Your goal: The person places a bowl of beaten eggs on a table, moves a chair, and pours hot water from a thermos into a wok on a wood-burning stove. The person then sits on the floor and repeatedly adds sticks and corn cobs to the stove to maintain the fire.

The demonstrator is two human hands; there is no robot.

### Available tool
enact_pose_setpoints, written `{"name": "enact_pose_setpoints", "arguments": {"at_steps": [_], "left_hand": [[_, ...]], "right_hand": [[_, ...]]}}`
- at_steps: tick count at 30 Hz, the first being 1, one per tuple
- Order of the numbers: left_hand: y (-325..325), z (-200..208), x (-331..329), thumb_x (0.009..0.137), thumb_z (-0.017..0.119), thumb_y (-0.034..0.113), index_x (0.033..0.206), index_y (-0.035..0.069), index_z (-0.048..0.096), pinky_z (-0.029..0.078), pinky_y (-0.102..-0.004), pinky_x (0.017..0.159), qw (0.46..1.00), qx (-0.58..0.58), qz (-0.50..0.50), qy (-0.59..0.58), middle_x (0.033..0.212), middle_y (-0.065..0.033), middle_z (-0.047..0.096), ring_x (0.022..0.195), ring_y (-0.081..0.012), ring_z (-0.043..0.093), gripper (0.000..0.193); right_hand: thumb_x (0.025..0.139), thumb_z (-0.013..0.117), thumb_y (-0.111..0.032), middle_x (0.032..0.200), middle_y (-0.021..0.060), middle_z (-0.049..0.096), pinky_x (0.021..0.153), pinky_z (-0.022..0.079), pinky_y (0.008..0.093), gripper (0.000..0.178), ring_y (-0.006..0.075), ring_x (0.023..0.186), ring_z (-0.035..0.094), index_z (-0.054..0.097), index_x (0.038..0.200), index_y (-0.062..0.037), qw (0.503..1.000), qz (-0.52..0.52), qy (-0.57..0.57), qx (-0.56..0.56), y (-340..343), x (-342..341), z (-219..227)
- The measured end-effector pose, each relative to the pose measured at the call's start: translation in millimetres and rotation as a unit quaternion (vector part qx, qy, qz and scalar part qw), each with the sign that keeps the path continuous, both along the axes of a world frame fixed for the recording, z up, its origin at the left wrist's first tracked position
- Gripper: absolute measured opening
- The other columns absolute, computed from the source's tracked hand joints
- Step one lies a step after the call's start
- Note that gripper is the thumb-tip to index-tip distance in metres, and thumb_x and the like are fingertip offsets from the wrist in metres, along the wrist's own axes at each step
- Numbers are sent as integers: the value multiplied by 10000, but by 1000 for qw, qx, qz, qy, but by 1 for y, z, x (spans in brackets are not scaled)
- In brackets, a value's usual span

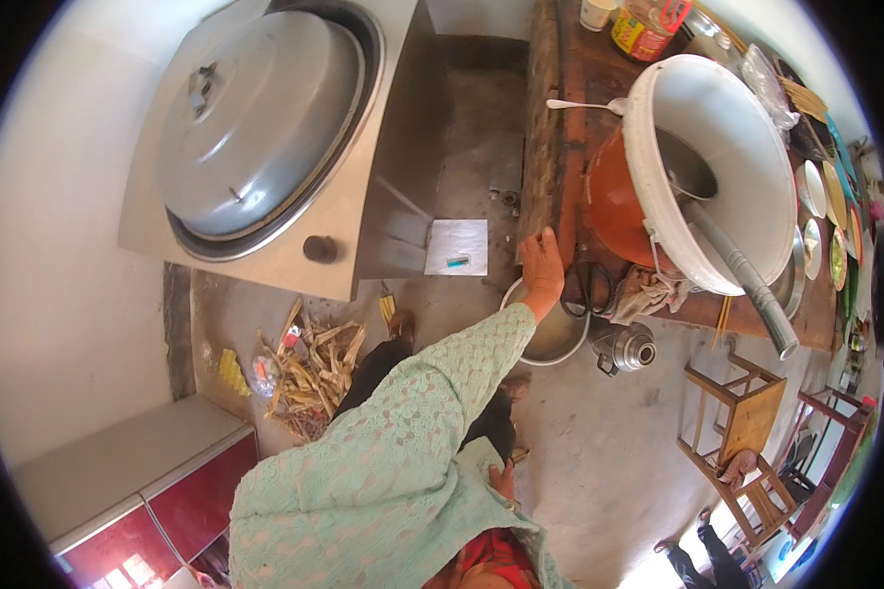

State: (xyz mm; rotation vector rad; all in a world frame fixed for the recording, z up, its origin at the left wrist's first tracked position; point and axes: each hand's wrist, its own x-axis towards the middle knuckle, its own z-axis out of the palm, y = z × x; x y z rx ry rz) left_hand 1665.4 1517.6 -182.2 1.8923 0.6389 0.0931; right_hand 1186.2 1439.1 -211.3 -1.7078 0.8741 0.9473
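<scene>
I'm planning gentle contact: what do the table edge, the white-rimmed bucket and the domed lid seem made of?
Table edge: likely wood, rough and worn, judging by its brown, uneven surface.
White-rimmed bucket: probably plastic, smooth; its evenly white interior and thick rim suggest it.
Domed lid: apparently metal, perhaps aluminium; grey, smooth, with bright highlights.

Stove (275,269) left, table (580,69) right, bucket (746,118) on table, ladle (740,263) in bucket, basin (557,339) left of thermos (621,348)

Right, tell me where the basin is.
In the head view, the basin is just right of centre, partly covered by the left hand and sleeve, with the thermos close on its right.
</scene>
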Motion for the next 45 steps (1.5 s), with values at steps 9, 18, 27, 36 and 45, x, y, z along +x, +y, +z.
{"name": "enact_pose_setpoints", "arguments": {"at_steps": [9, 18, 27, 36, 45], "left_hand": [[106, 82, -99, 792, 628, 162, 1068, 33, 525, 448, -361, 782, 973, 31, -186, -130, 1005, -142, 509, 913, -296, 546, 322], [267, 141, -161, 704, 670, 146, 1162, 41, 479, 289, -514, 989, 822, 482, -177, -244, 1157, -169, 449, 1121, -336, 415, 507], [321, 113, -147, 722, 644, 155, 1158, 57, 496, 318, -482, 984, 800, 527, -207, -202, 1116, -106, 455, 1085, -286, 430, 471], [333, 89, -133, 738, 594, -37, 1112, 55, 505, 352, -400, 877, 742, 582, -170, -286, 1080, -101, 461, 1016, -289, 431, 396], [333, 71, -136, 754, 491, 77, 1154, 26, 442, 329, -441, 902, 730, 595, -156, -298, 1118, -128, 413, 1025, -298, 398, 406]], "right_hand": [[850, 548, -317, 1304, 281, 412, 1001, 339, 392, 704, 372, 1206, 422, 244, 1367, 52, 1000, 0, -12, 16, 7, 12, 7], [871, 512, -337, 1320, 265, 401, 1011, 325, 391, 695, 357, 1222, 409, 215, 1383, 29, 1000, 26, -7, 13, 10, 11, -4], [877, 489, -346, 1313, 276, 416, 1023, 317, 392, 643, 367, 1239, 397, 286, 1365, 21, 997, 63, -17, -40, 17, 22, 19], [855, 519, -373, 1347, 241, 394, 1026, 311, 396, 677, 357, 1244, 389, 282, 1384, -23, 997, 52, 28, -48, 11, 14, -4], [842, 567, -371, 1398, 250, 302, 1057, 256, 392, 770, 365, 1282, 318, 188, 1416, -26, 992, 95, 49, -62, -8, 30, -25]]}}
